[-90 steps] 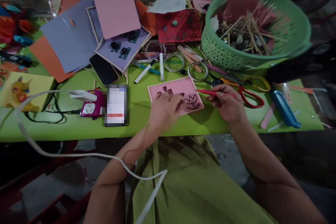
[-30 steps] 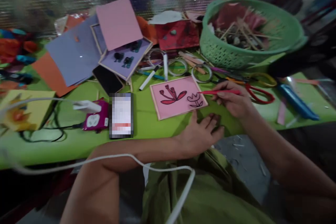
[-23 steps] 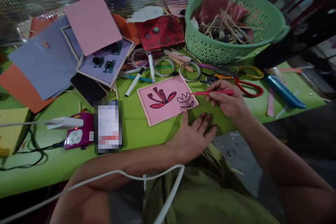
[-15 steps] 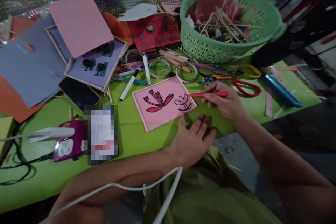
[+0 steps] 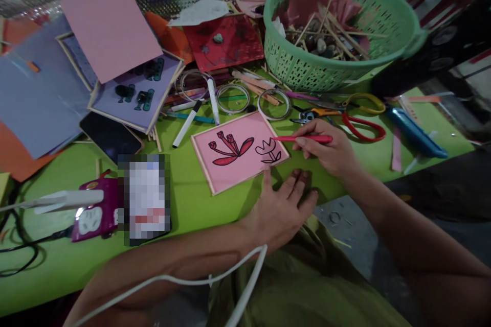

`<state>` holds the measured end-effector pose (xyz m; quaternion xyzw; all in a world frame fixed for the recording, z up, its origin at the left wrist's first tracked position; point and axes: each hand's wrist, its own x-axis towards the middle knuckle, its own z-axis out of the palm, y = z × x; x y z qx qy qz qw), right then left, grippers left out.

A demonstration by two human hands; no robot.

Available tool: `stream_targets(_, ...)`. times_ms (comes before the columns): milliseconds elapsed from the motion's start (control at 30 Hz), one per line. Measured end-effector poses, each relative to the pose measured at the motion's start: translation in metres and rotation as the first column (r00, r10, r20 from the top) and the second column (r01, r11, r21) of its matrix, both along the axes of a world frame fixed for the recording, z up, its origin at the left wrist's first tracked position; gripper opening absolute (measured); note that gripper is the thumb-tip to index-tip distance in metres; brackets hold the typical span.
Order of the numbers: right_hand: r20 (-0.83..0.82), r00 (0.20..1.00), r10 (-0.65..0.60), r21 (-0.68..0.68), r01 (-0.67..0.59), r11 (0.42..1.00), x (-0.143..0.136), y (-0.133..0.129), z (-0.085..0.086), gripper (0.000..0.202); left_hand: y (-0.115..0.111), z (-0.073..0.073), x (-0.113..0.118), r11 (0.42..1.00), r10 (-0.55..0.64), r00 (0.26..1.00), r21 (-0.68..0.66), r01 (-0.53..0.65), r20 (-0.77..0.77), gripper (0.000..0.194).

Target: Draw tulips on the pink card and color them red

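A pink card [image 5: 230,176] edged with thin wooden strips lies on the green table. Its left flower drawing [image 5: 232,152] is outlined in black and filled with red; the tulip outline [image 5: 267,150] at the right looks mostly unfilled. In my right hand [image 5: 326,148] a red marker [image 5: 303,139] is pinched, its tip at the tulip's upper part. My left hand [image 5: 278,202] rests flat with fingers spread, one finger touching the card's lower edge near the tulip's base.
Behind the card lie tape rolls [image 5: 233,99], a white marker [image 5: 187,123] and red-handled scissors [image 5: 364,127]. A green basket [image 5: 326,74] of sticks and stones stands back right. At left are framed cards [image 5: 134,97], a phone [image 5: 109,135] and a purple power socket [image 5: 95,209].
The view has shifted slightly. Both hands and the card keep almost the same places, with the marker tip still at the tulip.
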<state>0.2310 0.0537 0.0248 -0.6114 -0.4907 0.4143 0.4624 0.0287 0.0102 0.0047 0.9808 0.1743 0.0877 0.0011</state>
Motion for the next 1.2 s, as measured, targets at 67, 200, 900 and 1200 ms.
stream_targets(67,0.012,1.000,0.003,0.004,-0.003,1.000,0.0002,-0.0001,0.0001,0.025,-0.0002,-0.0008,0.0001,1.000,0.000,1.000,0.003,0.000,0.013,0.045)
stream_targets(200,0.026,0.999,0.021,0.004,-0.022,1.000,0.0007,-0.0005,0.0001,0.025,-0.0006,-0.0035,0.0015,1.000,0.005,1.000,0.019,-0.005,0.026,0.044)
stream_targets(900,-0.001,1.000,0.019,-0.012,-0.019,1.000,0.0001,-0.0012,0.0020,0.020,0.0007,-0.0011,0.0015,1.000,0.002,1.000,0.006,-0.002,-0.015,0.045)
stream_targets(1200,0.014,0.998,0.061,-0.015,-0.061,0.998,0.0001,-0.0015,0.0050,0.019,0.0013,0.0020,0.0007,1.000,-0.005,0.999,-0.014,0.005,-0.035,0.047)
